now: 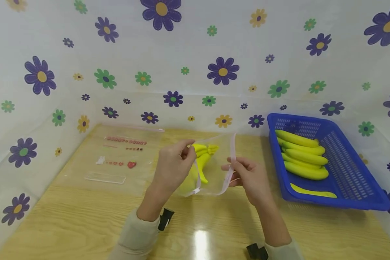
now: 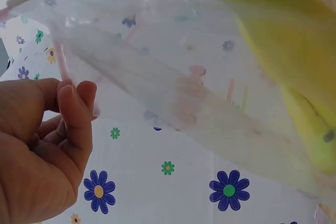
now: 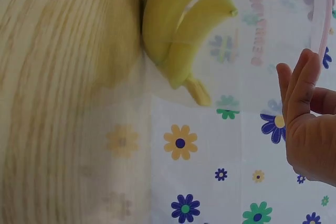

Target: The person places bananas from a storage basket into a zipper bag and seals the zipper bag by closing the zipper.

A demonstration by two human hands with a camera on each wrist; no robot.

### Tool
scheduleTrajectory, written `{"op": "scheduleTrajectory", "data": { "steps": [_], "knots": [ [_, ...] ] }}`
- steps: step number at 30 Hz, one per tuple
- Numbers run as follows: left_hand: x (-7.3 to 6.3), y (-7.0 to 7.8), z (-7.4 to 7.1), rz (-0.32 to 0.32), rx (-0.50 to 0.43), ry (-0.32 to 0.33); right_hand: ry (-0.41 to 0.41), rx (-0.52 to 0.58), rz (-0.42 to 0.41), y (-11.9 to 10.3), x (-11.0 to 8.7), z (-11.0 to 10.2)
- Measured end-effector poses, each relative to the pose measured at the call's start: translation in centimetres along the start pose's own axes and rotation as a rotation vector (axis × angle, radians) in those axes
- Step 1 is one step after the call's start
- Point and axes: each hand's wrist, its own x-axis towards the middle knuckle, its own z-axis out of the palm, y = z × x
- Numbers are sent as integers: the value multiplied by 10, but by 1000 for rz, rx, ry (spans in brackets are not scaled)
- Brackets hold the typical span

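A clear zip bag [image 1: 218,182] with a pale pink zip strip stands spread between my hands, its mouth open. Inside it lie yellow bananas [image 1: 204,162], joined at the stem; they show through the film in the right wrist view [image 3: 184,35]. My left hand [image 1: 173,162] pinches the left edge of the mouth, thumb against fingers, and in the left wrist view it holds the pink strip [image 2: 61,59]. On the opposite edge, my right hand [image 1: 251,177] grips the strip between thumb and fingers. A white slider [image 1: 196,190] sits at the strip's near corner.
To the left, another clear zip bag [image 1: 117,173] with pink lettering and a strawberry print lies flat on the wooden table [image 1: 84,220]. At right stands a blue basket [image 1: 354,204] holding several bananas [image 1: 305,155]. A flowered white sheet [image 1: 195,47] rises behind and at both sides.
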Motion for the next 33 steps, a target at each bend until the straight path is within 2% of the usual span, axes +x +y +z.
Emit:
{"op": "scheduleTrajectory", "data": {
  "steps": [5,9,14,18,26,30,33],
  "knots": [
    [5,0,1,-35,-62,65,10,-28,7,3,6,-10],
    [10,-2,5,-39,-113,87,7,-21,1,1,11,-19],
    [12,-4,13,-116,-250,87,-33,21,-24,0,12,-30],
    [11,-6,11,-190,-302,106,-45,45,-42,1,14,-25],
    [5,-9,4,-268,-357,111,14,51,-17,-5,17,-16],
    [2,-11,1,-291,-376,121,-5,39,-10,-5,15,-15],
    [3,-12,-1,-284,-382,123,-8,43,-9,-4,15,-15]
  ]
}}
